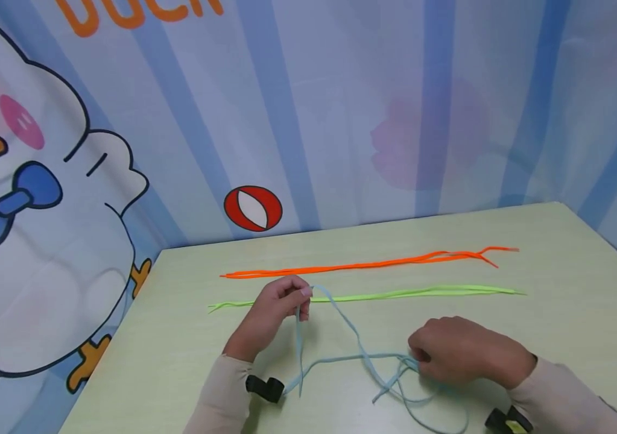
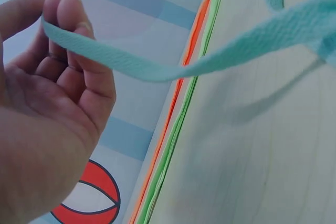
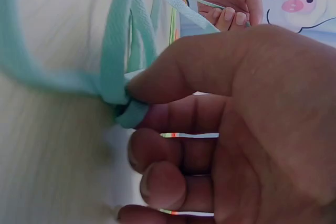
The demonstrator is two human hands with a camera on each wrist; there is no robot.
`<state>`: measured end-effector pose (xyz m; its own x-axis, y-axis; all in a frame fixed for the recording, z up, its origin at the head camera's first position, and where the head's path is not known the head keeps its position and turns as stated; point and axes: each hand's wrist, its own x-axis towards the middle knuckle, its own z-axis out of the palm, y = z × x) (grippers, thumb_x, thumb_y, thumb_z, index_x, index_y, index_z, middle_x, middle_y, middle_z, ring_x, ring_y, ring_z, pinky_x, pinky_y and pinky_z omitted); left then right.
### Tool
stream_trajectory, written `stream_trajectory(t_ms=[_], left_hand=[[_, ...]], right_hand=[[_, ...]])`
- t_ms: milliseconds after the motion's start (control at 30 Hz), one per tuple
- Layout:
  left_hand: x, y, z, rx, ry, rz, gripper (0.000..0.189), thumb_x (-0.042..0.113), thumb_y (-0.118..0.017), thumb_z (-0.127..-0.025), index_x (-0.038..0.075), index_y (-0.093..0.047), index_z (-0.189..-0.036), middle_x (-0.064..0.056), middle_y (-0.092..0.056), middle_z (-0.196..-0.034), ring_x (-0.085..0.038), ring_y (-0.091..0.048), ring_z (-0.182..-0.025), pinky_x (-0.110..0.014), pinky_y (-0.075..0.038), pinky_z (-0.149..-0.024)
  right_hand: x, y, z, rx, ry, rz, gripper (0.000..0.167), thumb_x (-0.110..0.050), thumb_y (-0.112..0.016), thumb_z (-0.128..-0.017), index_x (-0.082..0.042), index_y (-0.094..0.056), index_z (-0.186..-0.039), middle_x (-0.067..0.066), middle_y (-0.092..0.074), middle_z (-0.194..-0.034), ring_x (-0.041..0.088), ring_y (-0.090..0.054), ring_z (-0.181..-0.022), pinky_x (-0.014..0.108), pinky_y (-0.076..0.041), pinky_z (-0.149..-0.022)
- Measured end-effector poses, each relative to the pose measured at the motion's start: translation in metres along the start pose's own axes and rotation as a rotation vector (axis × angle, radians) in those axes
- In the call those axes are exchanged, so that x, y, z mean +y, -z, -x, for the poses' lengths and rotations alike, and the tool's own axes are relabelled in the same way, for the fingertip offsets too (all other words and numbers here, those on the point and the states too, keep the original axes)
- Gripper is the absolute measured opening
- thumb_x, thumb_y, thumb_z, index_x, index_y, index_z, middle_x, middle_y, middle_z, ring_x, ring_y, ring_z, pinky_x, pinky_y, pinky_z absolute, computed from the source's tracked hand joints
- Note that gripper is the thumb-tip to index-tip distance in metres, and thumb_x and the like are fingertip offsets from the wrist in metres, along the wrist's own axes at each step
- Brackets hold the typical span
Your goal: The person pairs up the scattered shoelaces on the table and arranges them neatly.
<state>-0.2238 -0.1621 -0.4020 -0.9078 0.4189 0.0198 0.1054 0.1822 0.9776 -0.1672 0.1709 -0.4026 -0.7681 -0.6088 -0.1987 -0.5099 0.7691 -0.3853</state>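
A light blue-green shoelace lies in loose loops on the table, part of it lifted. My left hand pinches one stretch of it between thumb and fingers, raised above the table, and the lace hangs down on both sides. In the left wrist view the flat lace runs across the fingers. My right hand is low at the tangled part of the lace. The right wrist view shows its thumb and forefinger pinching a folded bunch of the lace, the other fingers curled below.
Orange laces lie stretched side to side near the back of the table. Bright green laces run nearly parallel in front of them. Behind the table hangs a printed backdrop with a cartoon duck.
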Motion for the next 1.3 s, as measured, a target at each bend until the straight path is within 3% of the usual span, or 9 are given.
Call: stream_trajectory(t_ms=[167, 400, 500, 667, 833, 933, 1100, 1300], left_hand=[[0.001, 0.000, 0.000, 0.042, 0.002, 0.052, 0.031, 0.030, -0.059, -0.102, 0.000, -0.059, -0.109, -0.015, -0.056, -0.086, -0.027, -0.059, -0.077, -0.039, -0.051, -0.083], [0.005, -0.009, 0.000, 0.010, 0.011, 0.065, 0.031, 0.030, -0.061, -0.101, 0.000, -0.059, -0.109, -0.013, -0.057, -0.085, -0.025, -0.059, -0.076, -0.039, -0.052, -0.084], [0.008, -0.016, -0.001, -0.026, -0.007, 0.051, 0.029, 0.029, -0.060, -0.101, 0.001, -0.059, -0.107, -0.013, -0.057, -0.083, -0.025, -0.059, -0.075, -0.039, -0.051, -0.084], [0.015, -0.030, -0.001, -0.110, -0.039, 0.020, 0.022, 0.027, -0.060, -0.102, 0.005, -0.062, -0.103, -0.012, -0.057, -0.082, -0.024, -0.058, -0.075, -0.037, -0.052, -0.080], [0.017, -0.040, 0.001, -0.181, -0.045, -0.008, 0.021, 0.025, -0.062, -0.101, 0.005, -0.065, -0.106, -0.010, -0.059, -0.081, -0.022, -0.058, -0.075, -0.035, -0.052, -0.078], [0.018, -0.043, 0.003, -0.223, -0.053, -0.023, 0.021, 0.025, -0.064, -0.100, 0.005, -0.066, -0.108, -0.010, -0.060, -0.082, -0.021, -0.058, -0.076, -0.035, -0.053, -0.077], [0.018, -0.044, 0.003, -0.259, -0.055, -0.029, 0.021, 0.028, -0.063, -0.100, 0.009, -0.067, -0.108, -0.010, -0.060, -0.084, -0.021, -0.058, -0.077, -0.037, -0.053, -0.079], [0.017, -0.046, 0.001, -0.293, -0.008, -0.070, 0.044, 0.042, -0.046, -0.106, 0.007, -0.071, -0.111, -0.009, -0.062, -0.080, -0.022, -0.060, -0.078, -0.035, -0.051, -0.084]], right_hand=[[-0.002, 0.000, 0.001, 0.024, 0.014, 0.011, 0.025, -0.025, -0.069, -0.089, -0.027, -0.053, -0.069, -0.013, -0.046, -0.062, 0.006, -0.041, -0.057, 0.028, -0.035, -0.057], [-0.008, -0.002, -0.005, 0.120, 0.079, 0.007, 0.012, -0.036, -0.068, -0.093, -0.027, -0.064, -0.087, -0.019, -0.049, -0.069, 0.001, -0.046, -0.063, 0.028, -0.040, -0.061], [-0.012, -0.003, -0.008, 0.146, 0.091, -0.005, 0.015, -0.037, -0.067, -0.094, -0.022, -0.068, -0.097, -0.019, -0.048, -0.068, 0.001, -0.045, -0.063, 0.029, -0.041, -0.061], [-0.018, -0.005, -0.010, 0.191, 0.115, -0.129, 0.037, -0.041, -0.063, -0.098, -0.013, -0.064, -0.123, -0.018, -0.049, -0.067, 0.001, -0.047, -0.059, 0.026, -0.043, -0.060], [-0.023, -0.006, -0.012, 0.208, 0.149, -0.362, 0.059, -0.050, -0.057, -0.099, -0.008, -0.052, -0.140, -0.013, -0.055, -0.069, 0.003, -0.048, -0.057, 0.025, -0.044, -0.057], [-0.025, -0.006, -0.012, 0.214, 0.170, -0.528, 0.049, -0.045, -0.057, -0.101, -0.009, -0.056, -0.134, -0.007, -0.057, -0.071, 0.007, -0.050, -0.057, 0.026, -0.045, -0.056], [-0.027, -0.004, -0.012, 0.223, 0.178, -0.716, 0.026, -0.034, -0.057, -0.103, -0.009, -0.061, -0.104, -0.001, -0.058, -0.070, 0.012, -0.053, -0.057, 0.028, -0.047, -0.055], [-0.028, -0.003, -0.010, 0.268, 0.208, -0.725, 0.023, -0.031, -0.060, -0.102, -0.010, -0.063, -0.094, -0.003, -0.056, -0.066, 0.008, -0.048, -0.054, 0.026, -0.043, -0.050]])
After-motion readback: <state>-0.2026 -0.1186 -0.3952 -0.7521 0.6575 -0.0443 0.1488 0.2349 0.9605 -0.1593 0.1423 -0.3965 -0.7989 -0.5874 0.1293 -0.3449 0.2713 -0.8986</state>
